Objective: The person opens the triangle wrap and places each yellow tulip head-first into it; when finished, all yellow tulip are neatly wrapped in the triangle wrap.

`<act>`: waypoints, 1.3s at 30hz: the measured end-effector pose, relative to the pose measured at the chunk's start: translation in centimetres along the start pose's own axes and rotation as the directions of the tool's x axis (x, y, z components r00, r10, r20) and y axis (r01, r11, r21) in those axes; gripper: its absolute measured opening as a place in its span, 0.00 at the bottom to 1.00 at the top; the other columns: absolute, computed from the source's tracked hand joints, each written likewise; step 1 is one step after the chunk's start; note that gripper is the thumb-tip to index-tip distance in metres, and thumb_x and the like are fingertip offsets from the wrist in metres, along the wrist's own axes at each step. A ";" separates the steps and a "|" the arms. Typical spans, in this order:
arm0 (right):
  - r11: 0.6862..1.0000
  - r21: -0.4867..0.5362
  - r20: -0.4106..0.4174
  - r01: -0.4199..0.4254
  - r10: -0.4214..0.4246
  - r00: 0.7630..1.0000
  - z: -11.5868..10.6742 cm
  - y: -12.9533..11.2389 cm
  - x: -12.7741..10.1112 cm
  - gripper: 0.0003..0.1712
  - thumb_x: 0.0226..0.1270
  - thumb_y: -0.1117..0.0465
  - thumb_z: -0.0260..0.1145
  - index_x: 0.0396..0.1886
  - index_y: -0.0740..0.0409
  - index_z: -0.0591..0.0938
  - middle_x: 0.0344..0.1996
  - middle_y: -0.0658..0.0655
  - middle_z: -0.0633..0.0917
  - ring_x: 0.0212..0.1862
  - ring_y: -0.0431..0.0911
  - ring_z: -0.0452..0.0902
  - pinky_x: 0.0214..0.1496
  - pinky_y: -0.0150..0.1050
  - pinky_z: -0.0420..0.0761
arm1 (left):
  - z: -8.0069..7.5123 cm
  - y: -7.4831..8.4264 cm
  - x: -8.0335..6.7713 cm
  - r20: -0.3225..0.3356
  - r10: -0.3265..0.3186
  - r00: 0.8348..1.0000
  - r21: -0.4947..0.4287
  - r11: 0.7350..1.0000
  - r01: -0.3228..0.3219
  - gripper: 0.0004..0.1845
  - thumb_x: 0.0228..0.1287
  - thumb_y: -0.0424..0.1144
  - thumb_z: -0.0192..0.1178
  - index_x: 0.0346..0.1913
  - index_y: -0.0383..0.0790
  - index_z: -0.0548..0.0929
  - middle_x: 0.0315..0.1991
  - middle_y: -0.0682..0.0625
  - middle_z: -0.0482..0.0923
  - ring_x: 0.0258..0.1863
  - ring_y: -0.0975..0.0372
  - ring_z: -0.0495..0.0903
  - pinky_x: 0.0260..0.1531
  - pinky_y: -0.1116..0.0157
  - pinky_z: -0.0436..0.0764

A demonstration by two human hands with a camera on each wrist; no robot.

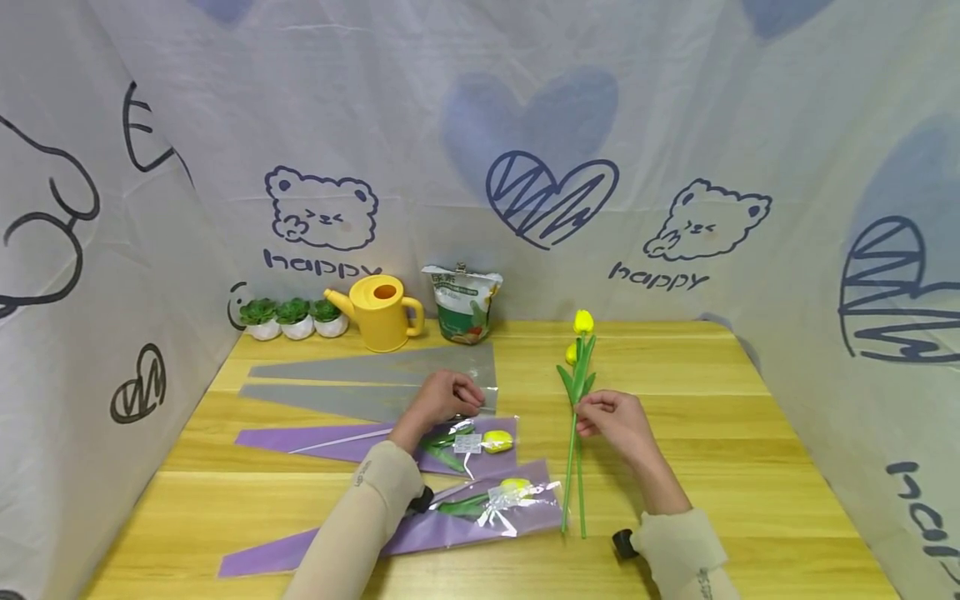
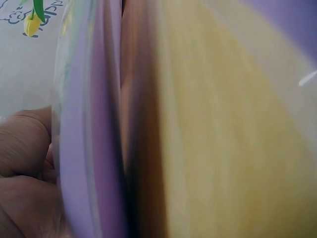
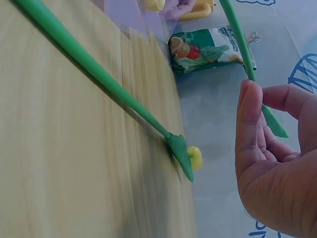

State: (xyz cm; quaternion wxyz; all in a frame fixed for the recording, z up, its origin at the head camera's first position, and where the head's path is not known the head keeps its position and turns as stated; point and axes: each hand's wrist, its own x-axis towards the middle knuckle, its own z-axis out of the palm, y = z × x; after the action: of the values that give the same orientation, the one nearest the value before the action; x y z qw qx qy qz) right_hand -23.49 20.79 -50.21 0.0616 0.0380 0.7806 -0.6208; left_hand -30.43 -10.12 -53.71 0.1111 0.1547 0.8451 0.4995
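Note:
My right hand (image 1: 617, 423) pinches the green stem of an artificial yellow tulip (image 1: 583, 322) between thumb and fingertips, holding it off the table. A second yellow tulip (image 3: 195, 157) lies beside it with its stem (image 3: 89, 64) on the wood. My left hand (image 1: 446, 396) is over the right part of the grey tapered sleeves (image 1: 375, 402), its fingers bent; whether they grip anything is hidden. Just below it lies a purple sleeve (image 1: 322, 444) with a yellow tulip inside. Purple film (image 2: 79, 148) passes close in front of the left wrist camera.
A second purple sleeve (image 1: 277, 550) with a tulip lies under the left forearm. Along the back stand several small potted succulents (image 1: 296, 318), a yellow watering can (image 1: 382, 312) and a clipped green-and-white bag (image 1: 462, 304). Printed cloth (image 1: 555, 100) surrounds the wooden table (image 1: 720, 450).

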 end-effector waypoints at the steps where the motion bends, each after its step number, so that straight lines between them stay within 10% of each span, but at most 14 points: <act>1: 1.000 0.001 0.002 0.000 0.000 1.000 0.0 0.0 0.0 0.11 0.73 0.68 0.65 0.46 0.76 0.82 0.28 0.56 0.88 0.29 0.43 0.85 0.39 0.40 0.89 | 0.0 0.0 0.0 0.000 -0.002 1.000 -0.003 1.000 0.002 0.09 0.54 0.22 0.74 0.40 0.30 0.90 0.34 0.40 0.91 0.29 0.67 0.86 0.34 0.71 0.82; 39: 0.996 0.030 -0.024 0.081 -0.080 0.996 -1.4 -0.4 -0.7 0.14 0.86 0.64 0.47 0.53 0.74 0.70 0.36 0.57 0.79 0.37 0.42 0.81 0.50 0.32 0.83 | -0.6 -0.5 0.1 -0.133 -0.058 0.989 -0.266 0.964 0.021 0.13 0.63 0.25 0.70 0.50 0.26 0.86 0.41 0.37 0.88 0.32 0.67 0.82 0.36 0.73 0.80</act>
State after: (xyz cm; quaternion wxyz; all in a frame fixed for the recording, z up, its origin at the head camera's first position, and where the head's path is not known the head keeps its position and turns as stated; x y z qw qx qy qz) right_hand -22.92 22.04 -49.45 0.0271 0.0144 0.7724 -0.6344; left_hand -30.78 -10.83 -53.86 0.0813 0.0861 0.7798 0.6147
